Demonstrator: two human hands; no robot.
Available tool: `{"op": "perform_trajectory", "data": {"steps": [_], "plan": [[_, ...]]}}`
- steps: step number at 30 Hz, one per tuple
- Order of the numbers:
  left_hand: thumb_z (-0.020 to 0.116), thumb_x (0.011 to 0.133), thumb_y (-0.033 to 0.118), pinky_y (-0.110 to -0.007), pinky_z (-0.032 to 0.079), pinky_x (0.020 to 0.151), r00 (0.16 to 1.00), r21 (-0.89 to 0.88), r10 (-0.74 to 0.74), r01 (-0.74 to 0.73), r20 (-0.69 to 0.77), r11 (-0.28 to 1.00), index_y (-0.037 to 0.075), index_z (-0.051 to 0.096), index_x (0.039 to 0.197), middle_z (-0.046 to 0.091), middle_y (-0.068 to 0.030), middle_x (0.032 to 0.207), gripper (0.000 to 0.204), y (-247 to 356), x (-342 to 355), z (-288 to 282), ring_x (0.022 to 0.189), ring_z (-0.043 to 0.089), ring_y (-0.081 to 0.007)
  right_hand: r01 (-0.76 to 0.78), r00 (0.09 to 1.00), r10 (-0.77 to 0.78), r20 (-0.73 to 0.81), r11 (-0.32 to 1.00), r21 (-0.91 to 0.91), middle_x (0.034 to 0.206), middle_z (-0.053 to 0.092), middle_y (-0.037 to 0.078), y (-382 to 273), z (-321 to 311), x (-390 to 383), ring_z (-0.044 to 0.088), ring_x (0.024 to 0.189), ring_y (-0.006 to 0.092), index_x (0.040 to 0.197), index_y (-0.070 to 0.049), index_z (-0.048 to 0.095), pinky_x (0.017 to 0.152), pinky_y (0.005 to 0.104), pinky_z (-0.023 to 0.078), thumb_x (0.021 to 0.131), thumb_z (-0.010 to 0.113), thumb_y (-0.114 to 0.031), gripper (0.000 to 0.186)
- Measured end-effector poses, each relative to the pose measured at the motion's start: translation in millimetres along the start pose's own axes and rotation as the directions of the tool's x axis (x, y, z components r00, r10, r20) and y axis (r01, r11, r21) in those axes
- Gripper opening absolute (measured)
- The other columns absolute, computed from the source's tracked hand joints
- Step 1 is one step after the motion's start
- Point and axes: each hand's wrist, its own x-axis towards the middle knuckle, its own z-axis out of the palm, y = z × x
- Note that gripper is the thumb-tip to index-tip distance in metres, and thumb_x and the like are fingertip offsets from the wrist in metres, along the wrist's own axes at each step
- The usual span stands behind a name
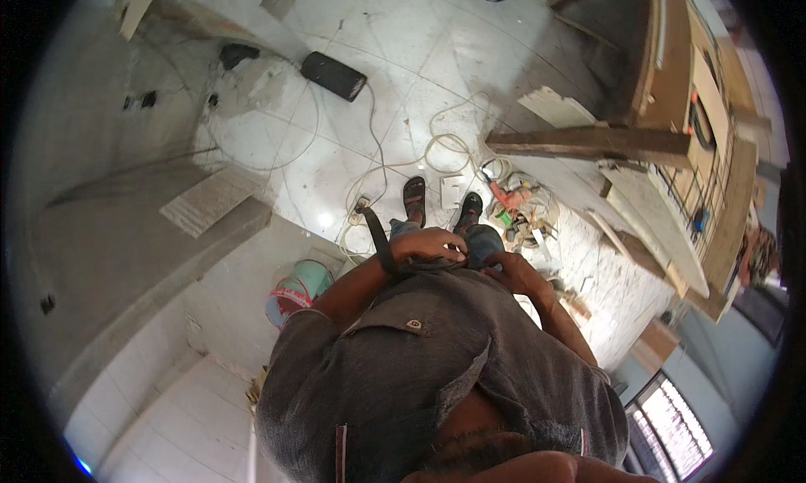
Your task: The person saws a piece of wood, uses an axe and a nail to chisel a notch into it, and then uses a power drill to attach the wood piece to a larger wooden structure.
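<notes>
My left hand (430,246) is at my waist with its fingers curled closed by the hem of my dark grey shirt (420,349). A small pale spot shows by its fingertips, too small to name. A black strap (379,238) is round that wrist, and its end sticks out to the left. Opposite it, my right hand (510,275) has bent fingers pinched together at the front of the shirt hem. What either hand grips there is hidden. Below them are my blue jeans (484,241) and my feet in dark sandals (415,199).
An orange power tool (505,196) lies among scattered tools right of my feet. A pale cable (449,151) loops over the tiled floor (403,55) near a black cylinder (334,76). A bucket (304,286) stands left; a wooden frame (604,143) with boards rises at the right.
</notes>
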Motion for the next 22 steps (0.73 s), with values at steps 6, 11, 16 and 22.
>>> {"op": "perform_trajectory", "data": {"steps": [6, 11, 16, 22], "plan": [[0.064, 0.083, 0.026, -0.031, 0.044, 0.084, 0.955, 0.052, -0.171, 0.164, 0.241, 0.985, 0.003, 0.057, 0.118, 0.063, -0.0092, 0.105, 0.042, 15, 2, -18, 0.097, 0.058, -0.0193, -0.011, 0.997, 0.009, 0.078, 0.999, 0.036, 0.082, 0.064, 0.015, 25, 10, -12, 0.061, 0.075, 0.0268, 0.092, -0.002, 0.061, 0.067, 0.0376, 0.047, 0.091, 0.056, -0.029, 0.028], [0.056, 0.087, 0.014, -0.03, 0.041, 0.088, 0.994, -0.206, 0.053, -0.073, -0.098, 0.976, 0.002, 0.056, 0.113, 0.058, -0.0089, 0.108, 0.029, -6, 16, -27, 0.102, 0.053, -0.0158, -0.201, 0.967, 0.246, 0.063, 0.593, 0.78, 0.068, 0.046, -0.004, 46, 20, -4, 0.041, 0.062, 0.0066, 0.087, -0.006, 0.055, 0.053, 0.0248, 0.035, 0.094, 0.056, -0.031, 0.026], [0.061, 0.086, 0.023, -0.032, 0.04, 0.088, 0.984, -0.188, -0.177, 0.169, -0.028, 0.968, -0.002, 0.051, 0.117, 0.054, -0.0129, 0.115, 0.041, -15, 26, -1, 0.106, 0.051, -0.0204, -0.172, 0.961, 0.276, -0.001, 0.6, 0.781, 0.08, 0.057, 0.001, 46, 18, -3, 0.05, 0.075, 0.0111, 0.093, -0.001, 0.06, 0.069, 0.0275, 0.04, 0.091, 0.061, -0.034, 0.032], [0.067, 0.083, 0.033, -0.037, 0.041, 0.09, 0.859, 0.139, -0.366, 0.338, 0.358, 0.931, 0.004, 0.05, 0.127, 0.057, -0.0145, 0.118, 0.056, 16, 42, -2, 0.105, 0.054, -0.0281, -0.317, 0.89, 0.197, 0.412, 0.916, 0.246, 0.121, 0.058, 0.017, 71, 14, 14, 0.052, 0.114, 0.0333, 0.121, -0.006, 0.06, 0.097, 0.0406, 0.039, 0.075, 0.065, -0.062, 0.072]]}}
